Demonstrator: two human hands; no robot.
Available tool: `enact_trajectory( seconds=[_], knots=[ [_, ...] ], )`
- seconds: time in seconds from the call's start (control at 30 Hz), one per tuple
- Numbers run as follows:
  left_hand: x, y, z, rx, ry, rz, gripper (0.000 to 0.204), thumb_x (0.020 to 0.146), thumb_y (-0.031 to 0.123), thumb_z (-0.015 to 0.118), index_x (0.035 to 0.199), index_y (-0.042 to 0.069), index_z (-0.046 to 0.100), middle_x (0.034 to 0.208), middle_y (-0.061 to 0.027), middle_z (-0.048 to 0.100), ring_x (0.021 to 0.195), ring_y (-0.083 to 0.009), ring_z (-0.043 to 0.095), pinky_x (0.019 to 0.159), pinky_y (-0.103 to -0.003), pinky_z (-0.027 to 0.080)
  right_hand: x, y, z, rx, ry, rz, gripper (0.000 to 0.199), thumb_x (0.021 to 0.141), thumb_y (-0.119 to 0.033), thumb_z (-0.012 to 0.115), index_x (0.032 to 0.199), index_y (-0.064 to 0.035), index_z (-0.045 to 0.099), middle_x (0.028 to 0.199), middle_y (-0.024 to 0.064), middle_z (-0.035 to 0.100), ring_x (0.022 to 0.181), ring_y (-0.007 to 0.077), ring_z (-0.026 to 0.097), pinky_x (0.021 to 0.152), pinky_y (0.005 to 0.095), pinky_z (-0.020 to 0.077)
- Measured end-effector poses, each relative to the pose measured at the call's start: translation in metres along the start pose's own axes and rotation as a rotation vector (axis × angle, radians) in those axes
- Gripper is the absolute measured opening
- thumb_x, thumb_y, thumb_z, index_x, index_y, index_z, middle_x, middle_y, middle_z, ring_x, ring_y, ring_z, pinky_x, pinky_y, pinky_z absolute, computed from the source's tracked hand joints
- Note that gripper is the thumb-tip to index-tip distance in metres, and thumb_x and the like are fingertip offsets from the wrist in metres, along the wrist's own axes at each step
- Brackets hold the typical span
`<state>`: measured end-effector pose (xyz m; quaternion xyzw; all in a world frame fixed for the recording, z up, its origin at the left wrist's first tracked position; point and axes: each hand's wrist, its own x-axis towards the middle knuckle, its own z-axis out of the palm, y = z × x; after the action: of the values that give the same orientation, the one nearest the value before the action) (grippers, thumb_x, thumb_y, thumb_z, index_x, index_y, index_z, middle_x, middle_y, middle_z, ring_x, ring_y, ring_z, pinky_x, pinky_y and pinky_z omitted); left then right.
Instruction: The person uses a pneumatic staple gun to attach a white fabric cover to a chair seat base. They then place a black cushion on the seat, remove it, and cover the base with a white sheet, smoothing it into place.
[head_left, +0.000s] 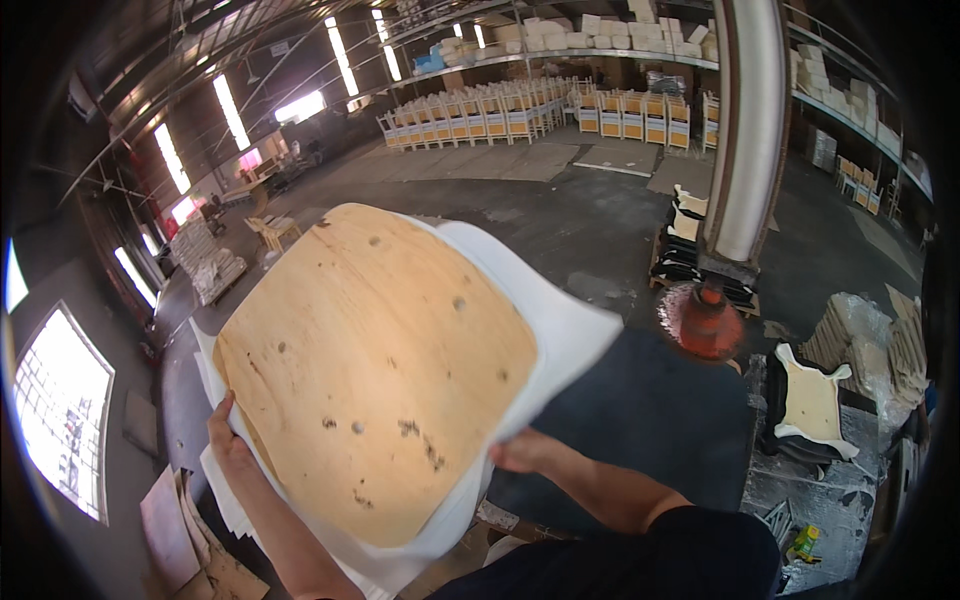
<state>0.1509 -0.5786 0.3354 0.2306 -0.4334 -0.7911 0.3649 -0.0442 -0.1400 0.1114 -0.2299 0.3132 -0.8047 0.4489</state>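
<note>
A plywood chair-seat panel (380, 360) with rounded corners, a few holes and dark marks is held up tilted in front of me. White soft sheeting (560, 300), perhaps foam, lies behind it and sticks out past its edges. My left hand (228, 438) is closed on the left edge of the panel and sheeting, its thumb tip on the wood side. At the lower right edge my right hand (520, 452) grips the sheeting and panel; some of its fingers are hidden behind. A dark tabletop (650, 420) lies beneath and to the right.
Above the tabletop hangs a red press head (705, 322) under a thick metal column (745, 130). To the right, a padded seat (812, 400) rests underside up on a side bench (800, 500). Stacked seats (685, 235) stand farther back; chair rows (480, 115) fill the far floor.
</note>
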Motion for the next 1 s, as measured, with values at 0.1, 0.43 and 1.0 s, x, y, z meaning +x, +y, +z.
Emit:
enact_trajectory(
  seconds=[0.1, 0.43, 1.0],
  knots=[
    [0.006, -0.023, 0.021, -0.163, -0.007, -0.011, 0.054, 0.105, 0.02, 0.07, 0.15, -0.006, 0.059, 0.142, -0.0271, 0.071, 0.126, -0.0414, 0.073, 0.108, -0.055, 0.062, 0.027, -0.053, 0.024, 0.346, -0.015, -0.205, 0.077, 0.098, -0.014, 0.086, 0.164, -0.0044, 0.047, 0.155, 0.0135, 0.065, 0.139, 0.0308, 0.066, 0.117, 0.0493, 0.0558],
    [-0.074, -0.101, 0.082, -0.224, 0.031, 0.248, 0.059, 0.109, 0.017, 0.068, 0.16, -0.006, 0.048, 0.15, -0.0251, 0.065, 0.139, -0.0382, 0.064, 0.117, -0.049, 0.057, 0.013, -0.135, 0.006, 0.151, 0.385, -0.295, 0.067, 0.094, -0.014, 0.076, 0.155, 0.0042, 0.057, 0.136, 0.0224, 0.075, 0.119, 0.0371, 0.075, 0.107, 0.0472, 0.0602],
    [-0.066, -0.153, 0.148, -0.018, -0.61, -0.185, 0.055, 0.121, 0.039, 0.048, 0.163, 0.004, 0.051, 0.158, -0.0171, 0.064, 0.138, -0.0308, 0.067, 0.117, -0.046, 0.056, -0.115, -0.145, -0.071, 0.142, 0.409, -0.081, 0.07, 0.086, -0.015, 0.078, 0.152, 0.0016, 0.064, 0.134, 0.0222, 0.078, 0.11, 0.0313, 0.08, 0.101, 0.045, 0.0636]
  ],
)
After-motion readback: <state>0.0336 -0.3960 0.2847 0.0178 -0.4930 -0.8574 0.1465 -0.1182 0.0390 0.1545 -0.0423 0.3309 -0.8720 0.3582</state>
